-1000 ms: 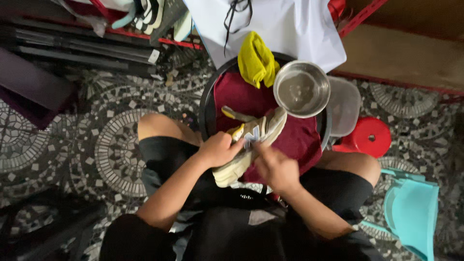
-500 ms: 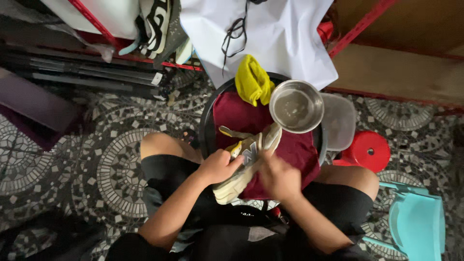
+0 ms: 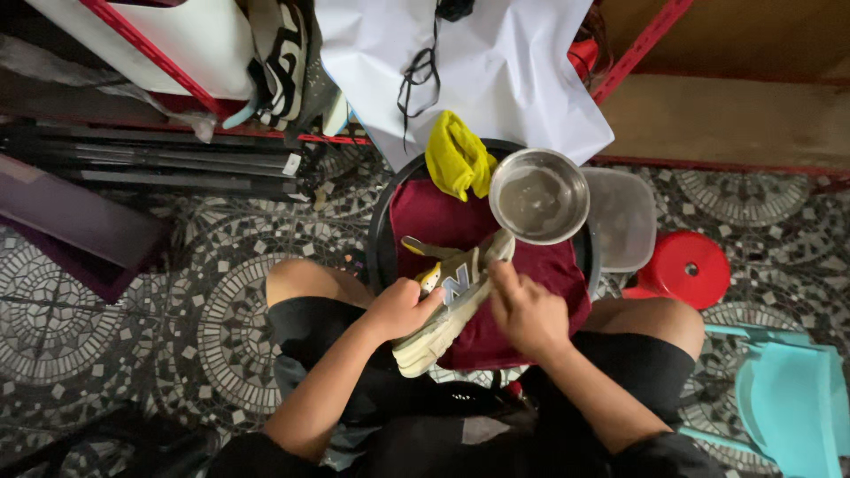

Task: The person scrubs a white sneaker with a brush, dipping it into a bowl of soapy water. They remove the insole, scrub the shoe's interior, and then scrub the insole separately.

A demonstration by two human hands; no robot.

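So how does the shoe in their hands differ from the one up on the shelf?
The held shoe is beige and grey with yellow trim; the shelf shoe is white with black patterning. The held shoe lies across the dark red cloth, gripped by the left hand and touched by the right hand; the shelf shoe sits untouched. Both are sneakers.

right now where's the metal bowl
In the head view the metal bowl sits upper centre on the round stand's right rim, between the yellow cloth and the clear plastic container.
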